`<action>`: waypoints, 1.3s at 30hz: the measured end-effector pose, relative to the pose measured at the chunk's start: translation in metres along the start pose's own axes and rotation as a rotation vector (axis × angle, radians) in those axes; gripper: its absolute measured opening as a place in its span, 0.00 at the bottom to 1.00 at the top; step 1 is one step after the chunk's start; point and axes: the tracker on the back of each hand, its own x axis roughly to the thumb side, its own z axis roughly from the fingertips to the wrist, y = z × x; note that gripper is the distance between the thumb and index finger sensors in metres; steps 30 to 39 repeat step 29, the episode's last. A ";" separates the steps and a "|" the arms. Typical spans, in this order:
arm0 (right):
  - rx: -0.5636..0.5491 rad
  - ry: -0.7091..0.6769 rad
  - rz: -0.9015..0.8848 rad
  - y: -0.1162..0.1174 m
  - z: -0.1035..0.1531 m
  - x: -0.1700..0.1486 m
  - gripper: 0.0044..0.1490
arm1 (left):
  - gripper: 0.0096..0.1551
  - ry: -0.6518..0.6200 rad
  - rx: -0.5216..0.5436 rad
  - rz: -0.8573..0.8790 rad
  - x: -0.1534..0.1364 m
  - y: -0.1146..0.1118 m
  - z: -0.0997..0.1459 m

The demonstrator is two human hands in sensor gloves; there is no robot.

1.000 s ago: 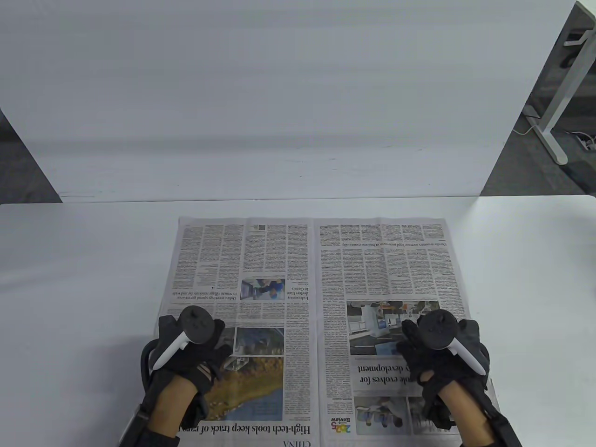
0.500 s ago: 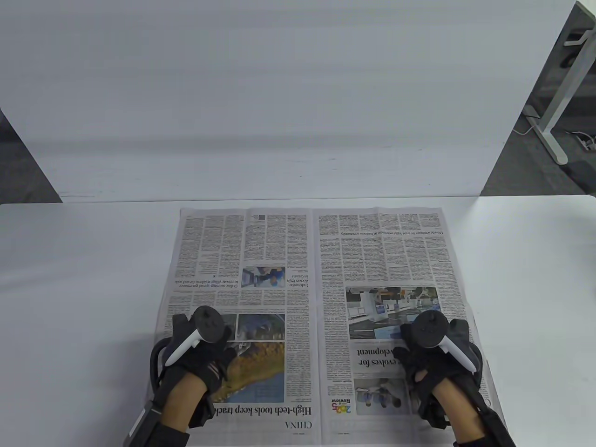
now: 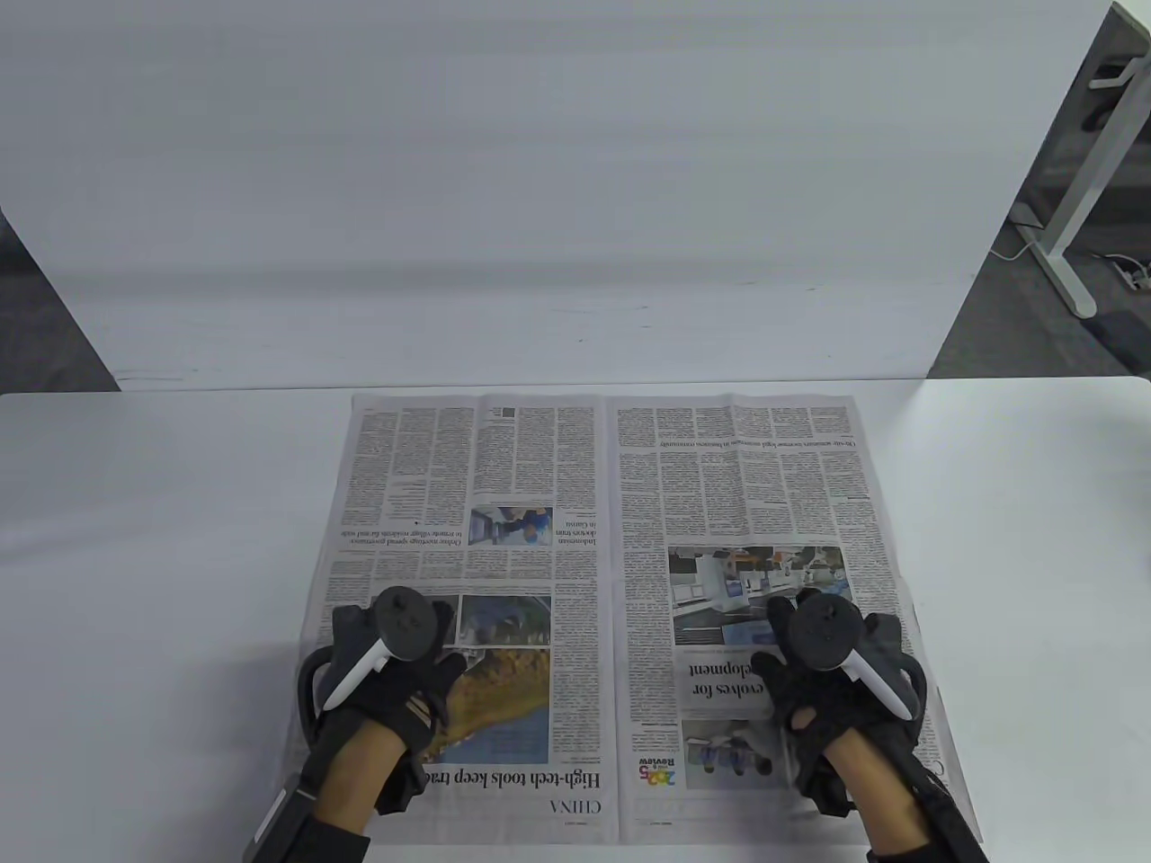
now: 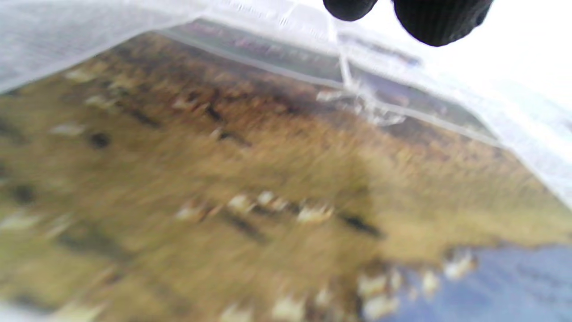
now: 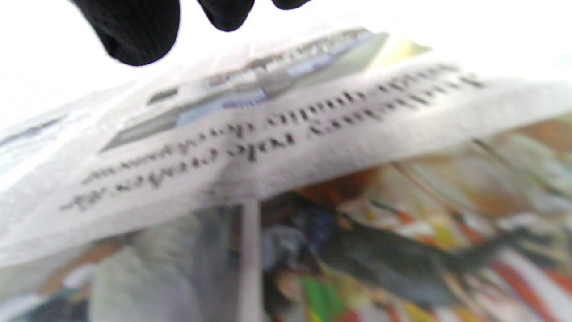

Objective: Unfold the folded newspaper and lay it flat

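The newspaper (image 3: pixel 611 611) lies opened out as a two-page spread on the white desk (image 3: pixel 153 557), its centre crease running away from the person and its print upside down to the table view. Its far edge sits close to the desk's back edge, where a white board (image 3: pixel 557 189) stands upright, and its near edge lies close to the bottom of that view.

The left hand (image 3: pixel 396 670) rests on the left page, over the top corner of the large landscape photo (image 3: pixel 504 692), palm down. Its fingers are hidden under the tracker (image 3: pixel 387 634) strapped to its back, so I cannot tell how far they are spread or whether they pinch any paper. In the left wrist view two dark fingertips (image 4: pixel 440 20) hang in from the top edge above the blurred brown and blue photo (image 4: pixel 268 188), which fills most of that view.

The right hand (image 3: pixel 832 679) rests on the right page, palm down, across the end of the headline (image 3: pixel 719 679) and just below the photo of a room interior (image 3: pixel 746 584). Its grip is likewise hidden beneath its tracker (image 3: pixel 841 643). In the right wrist view its fingertips (image 5: pixel 134 31) show at the top left, and the paper beneath looks slightly humped, though the picture is blurred.

To the far right, beyond the board, the white leg of another desk (image 3: pixel 1075 180) stands on dark floor.
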 end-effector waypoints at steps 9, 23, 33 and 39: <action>-0.294 -0.117 0.040 -0.008 0.013 0.028 0.55 | 0.48 -0.138 0.269 -0.048 0.034 0.011 0.021; -0.204 -0.149 0.103 0.001 0.014 0.037 0.59 | 0.50 -0.164 0.237 -0.146 0.042 0.005 0.027; -0.184 -0.148 0.094 0.002 0.015 0.037 0.59 | 0.50 -0.153 0.214 -0.142 0.041 0.004 0.026; -0.184 -0.148 0.094 0.002 0.015 0.037 0.59 | 0.50 -0.153 0.214 -0.142 0.041 0.004 0.026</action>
